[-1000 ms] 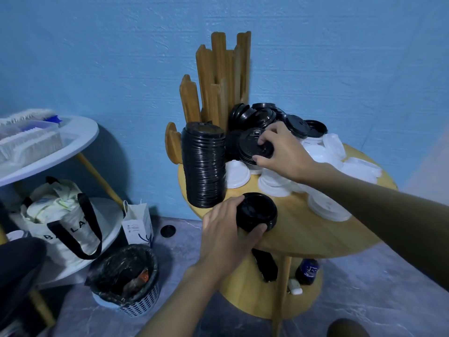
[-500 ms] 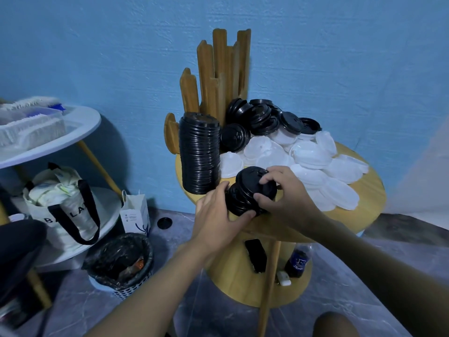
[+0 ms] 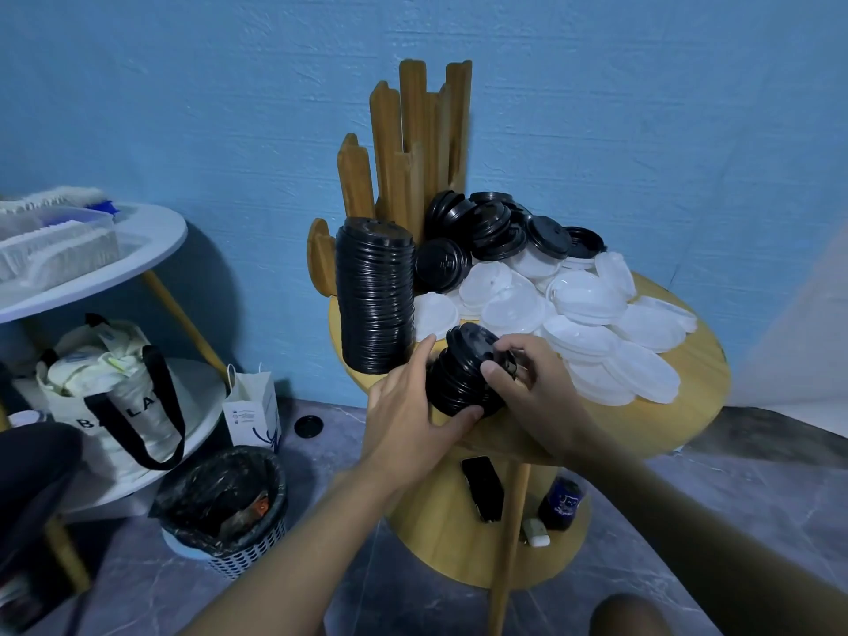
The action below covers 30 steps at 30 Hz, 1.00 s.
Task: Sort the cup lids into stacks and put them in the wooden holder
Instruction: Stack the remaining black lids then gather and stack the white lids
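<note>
A short stack of black lids [image 3: 463,374] lies tilted near the front edge of the round wooden table [image 3: 688,397]. My left hand [image 3: 413,415] grips it from the left and below, and my right hand [image 3: 527,378] holds its top from the right. A tall stack of black lids [image 3: 374,296] stands in the wooden holder [image 3: 413,140] at the back left. Loose black lids [image 3: 495,231] are heaped behind, and several white lids [image 3: 583,314] spread over the table's right side.
A white side table [image 3: 92,259] with trays stands at left, a tote bag [image 3: 110,387] and a small paper bag [image 3: 252,406] below it. A lined waste bin [image 3: 225,502] sits on the floor. A phone [image 3: 482,488] and a bottle [image 3: 562,502] lie on the table's lower shelf.
My right hand took a black lid from the pile at the back and brought it onto the short stack in my left hand. Both hands now hold that stack, tilted.
</note>
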Available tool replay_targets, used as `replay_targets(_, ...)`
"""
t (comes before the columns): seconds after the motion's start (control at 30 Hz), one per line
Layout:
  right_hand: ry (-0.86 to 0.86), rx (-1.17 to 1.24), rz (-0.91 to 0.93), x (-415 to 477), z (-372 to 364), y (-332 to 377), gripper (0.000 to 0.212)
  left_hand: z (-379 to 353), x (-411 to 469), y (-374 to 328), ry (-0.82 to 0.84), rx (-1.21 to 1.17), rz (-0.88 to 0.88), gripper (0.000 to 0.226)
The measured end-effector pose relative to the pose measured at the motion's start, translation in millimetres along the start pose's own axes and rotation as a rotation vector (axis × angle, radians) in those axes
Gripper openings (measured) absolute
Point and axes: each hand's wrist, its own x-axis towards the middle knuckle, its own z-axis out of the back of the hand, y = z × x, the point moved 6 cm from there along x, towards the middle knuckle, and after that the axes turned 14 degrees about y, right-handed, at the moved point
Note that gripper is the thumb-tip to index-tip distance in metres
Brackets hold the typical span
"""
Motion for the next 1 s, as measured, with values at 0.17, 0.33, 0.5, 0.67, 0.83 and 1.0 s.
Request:
replay_targets(0.17, 0.029, 0.146, 0.016, -1.6, -2.6, 1.7, 0.021, 1.6, -1.2, -5.0, -0.009, 0.031, -0.032, 0.084)
replay_targets(0.33, -0.003, 0.038, 0.011, -3.2, -0.2, 4.5, 0.017, 0.5, -0.6, -6.1, -0.031, 0.065, -0.065, 0.067)
replay_targets(0.5, 0.016, -0.177, 0.031, -2.1, -0.9, 7.6, 0.015, 2.4, -3.3, -6.7, -0.05, 0.026, -0.04, 0.063)
replay_targets(0.67, 0.101, -0.224, 0.024, -1.3, -6.6, 11.0, 0.022, 0.5, -2.0, -1.2, -0.034, -0.029, 0.012, 0.07)
replay_targets(0.83, 0.144, -0.194, -0.02, -1.3, -11.2, 9.5, 0.026, -3.9, -0.4, 3.4, 0.018, -0.044, 0.079, 0.083)
replay_targets(1.0, 0.218, -0.168, -0.024, 1.3, -13.8, 7.8, 0.024, -0.4, -0.8, -5.4, -0.021, 0.037, -0.02, 0.077)
